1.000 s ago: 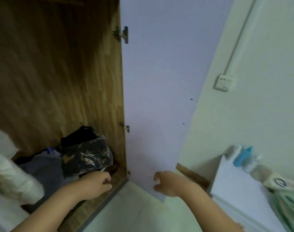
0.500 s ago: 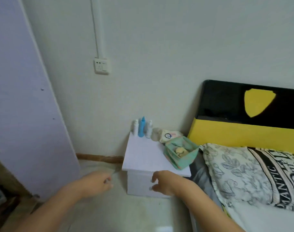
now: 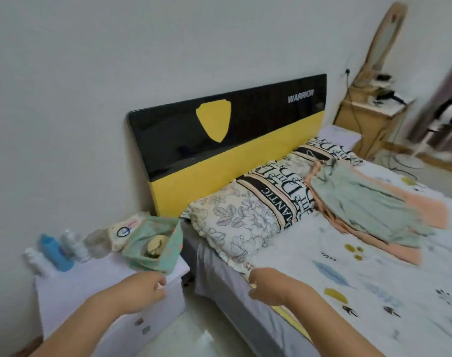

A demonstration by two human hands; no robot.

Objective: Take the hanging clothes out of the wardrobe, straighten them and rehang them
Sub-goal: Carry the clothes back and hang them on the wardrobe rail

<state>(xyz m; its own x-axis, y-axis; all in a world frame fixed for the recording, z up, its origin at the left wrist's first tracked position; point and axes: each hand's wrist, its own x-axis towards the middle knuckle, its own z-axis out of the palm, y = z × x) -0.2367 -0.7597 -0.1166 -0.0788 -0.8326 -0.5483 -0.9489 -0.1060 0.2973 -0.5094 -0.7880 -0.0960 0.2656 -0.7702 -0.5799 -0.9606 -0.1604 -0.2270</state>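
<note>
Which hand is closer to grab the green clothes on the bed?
Right. The right hand hangs over the bed's edge, on the side where the green garment lies. The left hand is by the white nightstand.

Bed fills the right, headboard behind it against the wall. On the bed, pillow lies by the headboard, clothes just right of the pillow. Left of the bed stands the nightstand, carrying bottles and a basket. Behind the bed's far corner, a dresser.

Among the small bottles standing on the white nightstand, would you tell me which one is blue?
It is the blue bottle, the taller one standing between the white bottles on the nightstand; the others are white or clear.
</note>
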